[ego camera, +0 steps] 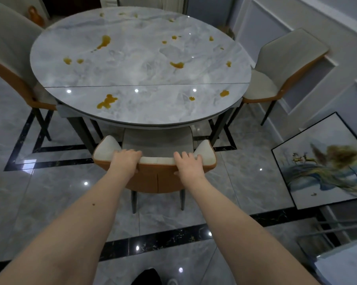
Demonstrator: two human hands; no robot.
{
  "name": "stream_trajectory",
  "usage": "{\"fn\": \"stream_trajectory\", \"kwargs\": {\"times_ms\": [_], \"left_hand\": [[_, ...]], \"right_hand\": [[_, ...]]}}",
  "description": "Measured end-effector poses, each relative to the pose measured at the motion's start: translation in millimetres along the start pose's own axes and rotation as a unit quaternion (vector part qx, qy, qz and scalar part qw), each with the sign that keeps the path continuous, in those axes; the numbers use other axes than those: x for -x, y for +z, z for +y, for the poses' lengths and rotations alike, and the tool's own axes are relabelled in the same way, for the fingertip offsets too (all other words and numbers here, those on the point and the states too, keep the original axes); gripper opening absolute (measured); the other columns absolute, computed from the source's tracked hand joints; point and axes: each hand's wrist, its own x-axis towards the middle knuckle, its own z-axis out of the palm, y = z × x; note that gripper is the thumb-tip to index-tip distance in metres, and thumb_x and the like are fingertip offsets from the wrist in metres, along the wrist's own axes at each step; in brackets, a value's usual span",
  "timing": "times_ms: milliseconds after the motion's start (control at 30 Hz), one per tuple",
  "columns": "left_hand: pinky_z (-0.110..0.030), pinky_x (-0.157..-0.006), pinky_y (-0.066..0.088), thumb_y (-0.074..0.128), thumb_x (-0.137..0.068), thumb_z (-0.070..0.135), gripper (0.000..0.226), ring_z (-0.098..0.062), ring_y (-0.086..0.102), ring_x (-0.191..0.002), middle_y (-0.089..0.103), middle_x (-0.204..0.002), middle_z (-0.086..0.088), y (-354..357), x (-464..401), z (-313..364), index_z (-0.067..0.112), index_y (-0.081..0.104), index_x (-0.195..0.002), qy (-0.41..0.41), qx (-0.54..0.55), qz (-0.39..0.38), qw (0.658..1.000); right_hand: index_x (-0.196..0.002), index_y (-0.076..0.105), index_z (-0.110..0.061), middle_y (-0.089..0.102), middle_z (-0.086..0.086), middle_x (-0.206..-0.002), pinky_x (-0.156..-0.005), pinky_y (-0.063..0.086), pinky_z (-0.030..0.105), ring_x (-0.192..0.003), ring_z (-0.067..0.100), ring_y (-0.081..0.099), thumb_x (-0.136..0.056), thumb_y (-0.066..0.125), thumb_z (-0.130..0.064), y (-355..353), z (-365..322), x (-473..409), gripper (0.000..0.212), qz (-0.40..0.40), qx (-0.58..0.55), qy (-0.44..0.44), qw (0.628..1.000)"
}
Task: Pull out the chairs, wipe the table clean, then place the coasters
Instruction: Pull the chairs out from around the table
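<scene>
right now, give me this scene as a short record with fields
table: round marble top, orange spills scattered across it
near chair: backrest at the table's near edge, seat tucked under
left hand: grips the backrest top
right hand: grips the backrest top
other chairs: one left, one right
floor: framed painting leaning by the wall

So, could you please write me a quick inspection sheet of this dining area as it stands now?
Surface: round marble table dotted with orange-yellow spills.
Job's things: near chair tucked under the table; left chair and right chair beside it; no cloth or coasters seen.
Clutter: framed picture leaning by the wall.
Hands: left hand and right hand grip the near chair's backrest top.
Cables: nothing seen.
Surroundings: glossy tiled floor, white panelled wall.
</scene>
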Motion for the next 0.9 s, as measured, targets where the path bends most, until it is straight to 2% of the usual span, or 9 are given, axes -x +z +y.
{"fn": "stream_trajectory", "kwargs": {"times_ms": [133,300,400,500,633,733,900], "left_hand": [[-0.038,-0.094,0.042,0.067,-0.081,0.021,0.04,-0.025,0.054,-0.112,0.056,-0.119,-0.005,-17.4,2.7,18.6,0.02,0.051,-0.118,-0.016,-0.017,-0.056,0.998],[-0.036,-0.095,0.046,0.073,-0.077,0.033,0.059,-0.023,0.052,-0.12,0.051,-0.132,-0.001,-49.5,-5.6,82.0,0.022,0.048,-0.13,0.075,-0.007,-0.09,0.993],[-0.033,-0.096,0.045,0.08,-0.07,0.031,0.074,-0.021,0.051,-0.123,0.049,-0.135,0.002,-75.7,-14.9,135.8,0.025,0.045,-0.135,0.111,0.001,-0.099,0.989],[-0.033,-0.093,0.048,0.084,-0.066,0.026,0.082,-0.024,0.054,-0.119,0.05,-0.134,0.002,-97.5,-22.3,188.5,0.023,0.044,-0.137,0.113,-0.01,-0.121,0.986],[-0.036,-0.092,0.05,0.078,-0.073,0.035,0.063,-0.026,0.057,-0.111,0.054,-0.125,-0.001,-112.8,-35.1,256.2,0.021,0.052,-0.128,0.093,0.094,-0.086,0.988],[-0.036,-0.096,0.047,0.07,-0.082,0.034,0.055,-0.023,0.054,-0.116,0.052,-0.13,-0.002,-132.1,-46.4,321.6,0.017,0.05,-0.131,0.131,0.137,-0.057,0.98],[-0.035,-0.091,0.05,0.065,-0.086,0.032,0.041,-0.022,0.056,-0.109,0.057,-0.122,-0.002,-168.7,-78.2,424.8,0.018,0.056,-0.123,0.204,0.133,-0.03,0.969]], "right_hand": [[-0.13,0.038,-0.015,0.05,0.007,-0.128,-0.102,0.031,0.042,-0.121,0.027,0.044,-0.089,0.061,-0.024,-7.3,20.1,5.6,0.048,0.006,-0.013,-0.029,0.999],[-0.131,0.041,-0.015,0.047,0.008,-0.13,-0.101,0.031,0.039,-0.123,0.027,0.043,-0.088,0.062,-0.025,-21.2,74.0,10.4,0.049,-0.03,-0.016,-0.062,0.997],[-0.133,0.042,-0.017,0.048,0.007,-0.131,-0.101,0.033,0.039,-0.123,0.026,0.044,-0.087,0.064,-0.026,-29.2,120.2,15.3,0.051,-0.042,-0.024,-0.063,0.997],[-0.136,0.04,-0.015,0.046,0.008,-0.134,-0.102,0.034,0.039,-0.125,0.027,0.044,-0.089,0.06,-0.018,-39.2,183.6,23.2,0.05,-0.041,-0.033,-0.037,0.998],[-0.135,0.04,-0.014,0.046,0.008,-0.133,-0.102,0.036,0.039,-0.123,0.027,0.045,-0.091,0.06,-0.021,-52.4,277.2,38.9,0.049,-0.038,-0.055,0.014,0.998],[-0.137,0.038,-0.015,0.045,0.008,-0.133,-0.1,0.037,0.037,-0.122,0.027,0.046,-0.092,0.058,-0.02,-61.9,341.5,53.2,0.05,-0.047,-0.073,0.048,0.995],[-0.141,0.033,-0.016,0.041,0.008,-0.14,-0.1,0.036,0.037,-0.126,0.027,0.043,-0.093,0.057,-0.018,-74.0,433.9,64.8,0.054,-0.033,-0.097,0.097,0.99]]}}
